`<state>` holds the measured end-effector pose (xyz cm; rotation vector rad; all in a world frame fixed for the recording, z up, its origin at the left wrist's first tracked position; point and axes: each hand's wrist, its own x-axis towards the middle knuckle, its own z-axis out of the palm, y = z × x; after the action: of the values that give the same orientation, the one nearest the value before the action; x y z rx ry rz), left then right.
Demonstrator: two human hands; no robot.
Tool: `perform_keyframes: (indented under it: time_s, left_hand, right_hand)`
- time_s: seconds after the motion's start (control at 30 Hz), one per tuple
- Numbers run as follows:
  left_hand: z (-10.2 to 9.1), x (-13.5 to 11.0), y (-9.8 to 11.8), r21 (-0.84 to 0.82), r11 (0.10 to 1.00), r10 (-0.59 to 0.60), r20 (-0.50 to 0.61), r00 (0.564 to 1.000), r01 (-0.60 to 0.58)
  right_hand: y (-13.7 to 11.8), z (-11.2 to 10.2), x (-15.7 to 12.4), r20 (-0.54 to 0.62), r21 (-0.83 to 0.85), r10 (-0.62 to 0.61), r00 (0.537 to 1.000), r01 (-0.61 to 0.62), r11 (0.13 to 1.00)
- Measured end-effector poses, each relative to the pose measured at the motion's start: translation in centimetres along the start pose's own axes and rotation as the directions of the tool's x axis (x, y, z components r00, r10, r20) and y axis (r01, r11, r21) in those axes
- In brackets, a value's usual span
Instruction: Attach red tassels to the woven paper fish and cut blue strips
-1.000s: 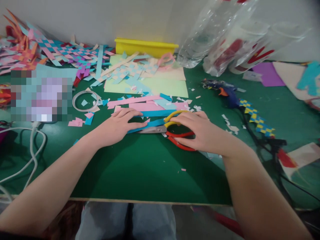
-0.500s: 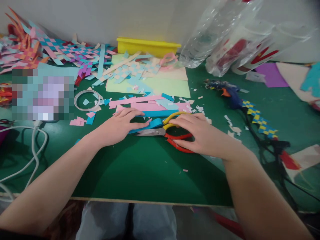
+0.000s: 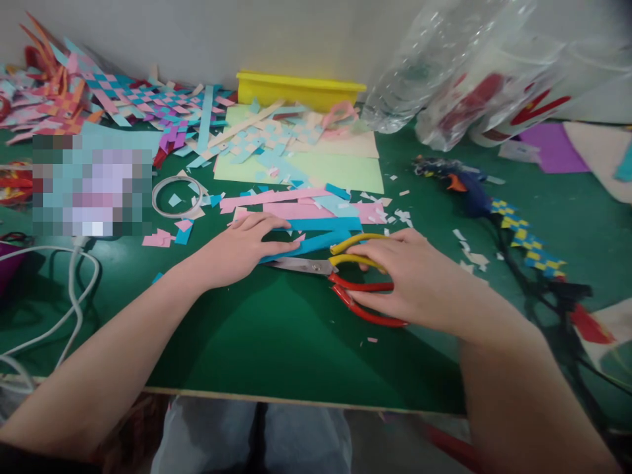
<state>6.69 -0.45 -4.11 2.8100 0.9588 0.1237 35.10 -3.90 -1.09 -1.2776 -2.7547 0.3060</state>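
My left hand (image 3: 237,253) presses down on a blue paper strip (image 3: 320,242), its thumb along the strip and the fingers on a second blue strip (image 3: 326,224) just behind. The scissors (image 3: 363,276) have yellow and red handles, and my right hand (image 3: 415,283) holds them with fingers through the loops. Their blades point left below the nearer strip, tips close to my left thumb and partly hidden. Behind both strips lie pink paper strips (image 3: 276,197) and small paper scraps.
A roll of clear tape (image 3: 176,196) and a phone-like blurred item with a white cable (image 3: 81,283) are at left. At the back stand a yellow tray (image 3: 301,91) and plastic-wrapped cups (image 3: 523,99). A dark figure with a checked paper tail (image 3: 528,240) lies at right.
The scissors have shifted right and toward me, their handles spread wider. The nearer blue strip, bent over at its right end before, now lies stretched out. My left hand stays about in place.
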Motion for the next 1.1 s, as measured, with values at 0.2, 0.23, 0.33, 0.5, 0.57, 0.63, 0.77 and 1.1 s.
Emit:
perform_keyframes:
  time_s: [0.2,0.23,0.33,0.5,0.57,0.63,0.77,1.1]
  left_hand:
    - [-0.04,0.05,0.01,0.016,1.0,0.001,-0.007,1.0,-0.001]
    - [-0.04,0.06,0.0,0.023,1.0,0.003,-0.007,1.0,-0.003]
    - [-0.08,0.09,-0.02,0.024,1.0,0.011,-0.001,1.0,-0.011]
    - [-0.03,0.14,-0.1,0.02,1.0,0.015,0.001,1.0,-0.015]
    - [0.02,0.12,-0.14,0.016,1.0,0.013,-0.003,1.0,-0.013]
    - [0.06,0.08,-0.19,0.01,1.0,0.015,-0.01,1.0,-0.015]
    - [0.06,0.0,-0.21,0.032,0.999,0.027,-0.016,1.0,-0.026]
    - [0.28,0.18,0.01,0.004,1.0,0.002,-0.069,0.998,-0.002]
  right_hand:
    - [0.06,0.25,0.05,-0.013,-0.027,-0.035,0.999,0.035,0.999]
    - [0.06,0.37,0.14,-0.014,-0.03,-0.045,0.999,0.044,0.999]
    - [0.03,0.65,0.43,-0.015,-0.026,-0.06,0.998,0.06,0.998]
    - [0.12,0.85,0.69,-0.018,-0.007,-0.062,0.998,0.062,0.998]
    - [0.25,0.87,0.65,-0.017,-0.004,-0.058,0.998,0.058,0.998]
    - [0.35,0.83,0.56,-0.009,-0.003,-0.054,0.998,0.054,0.999]
    - [0.07,0.67,0.41,0.027,0.021,-0.079,0.997,0.078,0.997]
    - [-0.04,0.44,0.44,0.014,0.076,-0.084,0.996,0.083,0.994]
